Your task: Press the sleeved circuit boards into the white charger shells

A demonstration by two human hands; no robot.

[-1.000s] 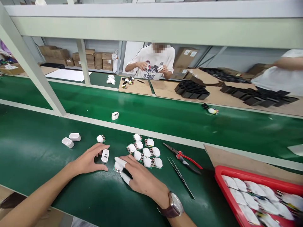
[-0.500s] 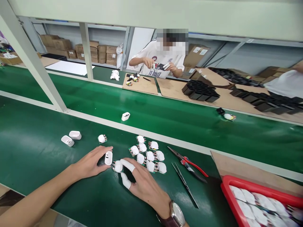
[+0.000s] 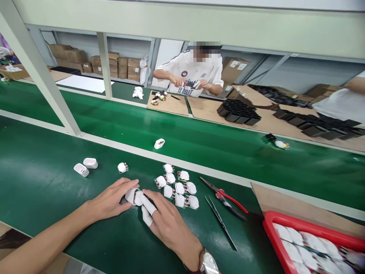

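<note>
My left hand (image 3: 111, 200) grips a white charger shell (image 3: 130, 195) low over the green bench. My right hand (image 3: 165, 220), with white cots on two fingers, pinches a small white-capped circuit part (image 3: 139, 198) and holds it against the shell's open end. Just right of my hands lies a cluster of several similar white-capped parts (image 3: 176, 184). One more such part (image 3: 122, 167) lies alone above my left hand. Two empty white shells (image 3: 85, 166) lie to the left.
Red-handled pliers (image 3: 225, 197) and tweezers (image 3: 220, 221) lie right of the cluster. A red tray (image 3: 270, 224) of parts sits at the lower right. On the conveyor belt ride a white shell (image 3: 159, 144) and another part (image 3: 281, 144). Two people work across the belt.
My hands have come together: the left tipped the shell over, and the right brought its part against the shell's open end. The white shell on the belt has drifted to the right.
</note>
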